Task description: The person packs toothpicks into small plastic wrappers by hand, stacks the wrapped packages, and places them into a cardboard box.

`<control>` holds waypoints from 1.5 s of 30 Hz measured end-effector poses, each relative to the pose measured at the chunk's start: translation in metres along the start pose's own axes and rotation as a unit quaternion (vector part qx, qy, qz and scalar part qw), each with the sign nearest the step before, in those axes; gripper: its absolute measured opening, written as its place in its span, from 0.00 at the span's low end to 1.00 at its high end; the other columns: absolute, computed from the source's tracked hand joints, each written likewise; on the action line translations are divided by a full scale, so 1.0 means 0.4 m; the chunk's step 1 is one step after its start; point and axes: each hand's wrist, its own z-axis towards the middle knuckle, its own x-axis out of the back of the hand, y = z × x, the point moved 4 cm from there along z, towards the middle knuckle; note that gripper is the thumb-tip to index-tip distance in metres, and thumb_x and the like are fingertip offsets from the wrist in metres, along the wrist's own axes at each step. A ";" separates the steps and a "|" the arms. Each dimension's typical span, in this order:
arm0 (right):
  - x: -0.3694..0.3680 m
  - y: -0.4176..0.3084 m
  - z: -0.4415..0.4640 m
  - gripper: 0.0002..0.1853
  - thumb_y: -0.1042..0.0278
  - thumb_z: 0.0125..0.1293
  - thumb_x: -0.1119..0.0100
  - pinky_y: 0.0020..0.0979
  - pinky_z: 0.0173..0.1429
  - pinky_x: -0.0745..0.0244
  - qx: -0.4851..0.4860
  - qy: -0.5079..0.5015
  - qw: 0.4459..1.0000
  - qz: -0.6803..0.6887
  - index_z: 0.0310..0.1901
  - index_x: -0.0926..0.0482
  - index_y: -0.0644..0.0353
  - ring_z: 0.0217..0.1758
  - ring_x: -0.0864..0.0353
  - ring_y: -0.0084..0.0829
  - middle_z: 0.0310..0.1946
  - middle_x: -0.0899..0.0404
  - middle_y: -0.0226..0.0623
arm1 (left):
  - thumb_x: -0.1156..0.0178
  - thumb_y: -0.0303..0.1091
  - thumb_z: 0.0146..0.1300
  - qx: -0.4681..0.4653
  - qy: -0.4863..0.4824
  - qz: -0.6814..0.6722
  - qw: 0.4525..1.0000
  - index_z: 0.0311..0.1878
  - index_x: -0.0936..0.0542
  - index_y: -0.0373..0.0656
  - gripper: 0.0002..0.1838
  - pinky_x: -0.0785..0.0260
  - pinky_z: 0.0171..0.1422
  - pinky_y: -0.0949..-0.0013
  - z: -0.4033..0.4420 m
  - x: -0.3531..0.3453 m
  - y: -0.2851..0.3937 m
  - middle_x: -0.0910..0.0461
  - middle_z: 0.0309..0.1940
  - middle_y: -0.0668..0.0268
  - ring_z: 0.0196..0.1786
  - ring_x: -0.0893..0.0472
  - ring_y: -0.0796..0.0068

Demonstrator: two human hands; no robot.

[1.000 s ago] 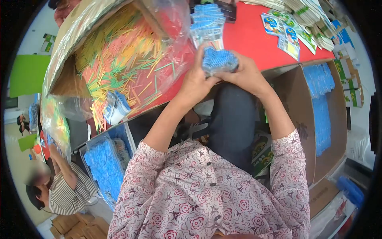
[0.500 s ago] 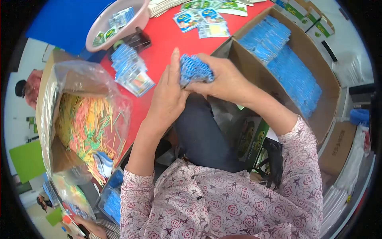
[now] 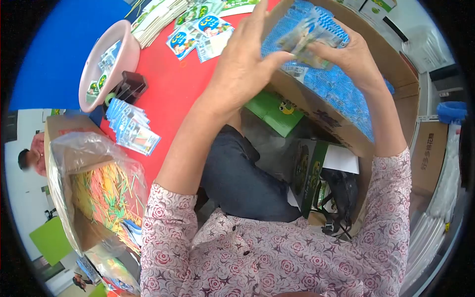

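A bundle of small clear packets with blue zigzag edges (image 3: 320,37) is held over the open cardboard box at the upper right. My right hand (image 3: 349,55) grips it from the right, thumb across its face. My left hand (image 3: 242,62) is just left of the bundle, fingers and thumb spread, with nothing in it. Under the bundle, many blue-edged packets (image 3: 341,91) lie in rows inside the cardboard box (image 3: 321,116).
On the red table (image 3: 166,84) are green and blue printed packets (image 3: 208,25), a fanned stack of packets (image 3: 131,126), a black tape dispenser (image 3: 129,88) and a pink basin (image 3: 129,54). A lined box holds coloured sticks (image 3: 106,198). A person (image 3: 37,154) is at far left.
The view has turned right. The bundle has moved from over my lap to above the cardboard box. My left hand has come off it and opened, while my right hand still holds it.
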 end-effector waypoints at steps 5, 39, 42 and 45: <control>0.052 0.179 -0.016 0.27 0.65 0.52 0.31 0.25 0.38 0.24 -0.082 -0.022 0.995 -0.057 0.54 0.25 0.64 0.33 0.21 0.20 0.36 0.18 0.32 | 0.37 0.30 0.53 -0.036 -0.112 0.091 0.989 0.54 0.27 0.38 0.24 0.34 0.60 0.62 -0.055 -0.025 -0.077 0.24 0.50 0.54 0.55 0.26 0.54; -0.177 0.354 0.036 0.37 0.52 0.46 0.34 0.39 0.55 0.28 -0.141 -0.039 0.946 -0.288 0.56 0.28 0.67 0.49 0.22 0.49 0.44 0.22 0.58 | 0.39 0.23 0.54 0.036 -0.126 0.086 0.988 0.47 0.20 0.42 0.15 0.28 0.54 0.69 -0.119 -0.092 -0.123 0.20 0.46 0.62 0.49 0.21 0.63; -0.181 0.377 0.038 0.38 0.52 0.46 0.35 0.38 0.55 0.28 -0.141 -0.034 0.948 -0.284 0.57 0.30 0.68 0.50 0.22 0.49 0.45 0.23 0.59 | 0.39 0.23 0.54 0.046 -0.120 0.079 0.989 0.47 0.20 0.41 0.15 0.28 0.54 0.69 -0.121 -0.094 -0.124 0.20 0.46 0.62 0.49 0.21 0.63; -0.166 0.372 0.035 0.38 0.52 0.47 0.35 0.39 0.55 0.28 -0.122 -0.057 0.953 -0.272 0.58 0.31 0.68 0.50 0.22 0.49 0.45 0.23 0.59 | 0.41 0.26 0.55 0.035 -0.116 0.085 0.989 0.46 0.20 0.42 0.13 0.28 0.54 0.67 -0.124 -0.095 -0.125 0.20 0.46 0.62 0.49 0.21 0.63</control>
